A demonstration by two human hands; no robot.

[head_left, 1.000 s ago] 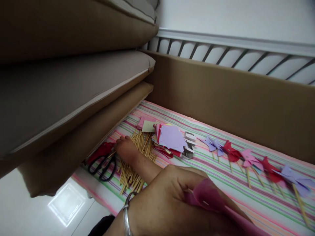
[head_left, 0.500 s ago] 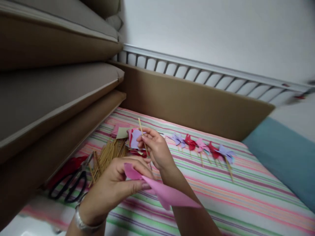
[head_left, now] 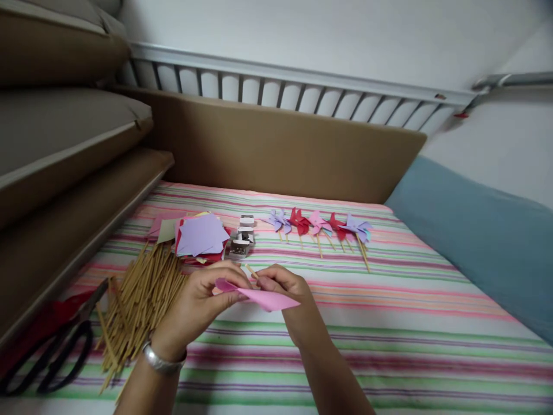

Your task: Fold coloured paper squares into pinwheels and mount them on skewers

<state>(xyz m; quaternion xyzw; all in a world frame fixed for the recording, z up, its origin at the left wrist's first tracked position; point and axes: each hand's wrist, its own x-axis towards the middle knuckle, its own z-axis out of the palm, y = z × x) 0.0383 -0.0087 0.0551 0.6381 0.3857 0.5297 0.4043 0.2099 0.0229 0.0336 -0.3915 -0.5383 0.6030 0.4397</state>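
Pinched in my left hand (head_left: 216, 291) is a folded pink paper pinwheel (head_left: 268, 298), one pointed flap reaching right across my other wrist. My right hand (head_left: 280, 283) grips a thin wooden stick (head_left: 251, 271) just behind the paper, its tip poking up between the two hands. Whether the stick touches the paper is hidden. To the left lies a heap of similar wooden sticks (head_left: 142, 300). Beyond my left hand sits a stack of coloured paper squares (head_left: 203, 235), lilac on top, with small clear boxes of pins (head_left: 242, 237) beside it.
Several finished pinwheels (head_left: 317, 222) lie in a row at the back right of the striped cloth (head_left: 389, 323). Dark-handled scissors (head_left: 56, 351) rest on red material at the left. Brown cushions (head_left: 73, 127) rise on the left, and a brown board (head_left: 276, 150) stands behind.
My right hand has brought the stick down and close to the pink paper beside my left hand. The view has swung right, showing the pin boxes and more of the sticks.
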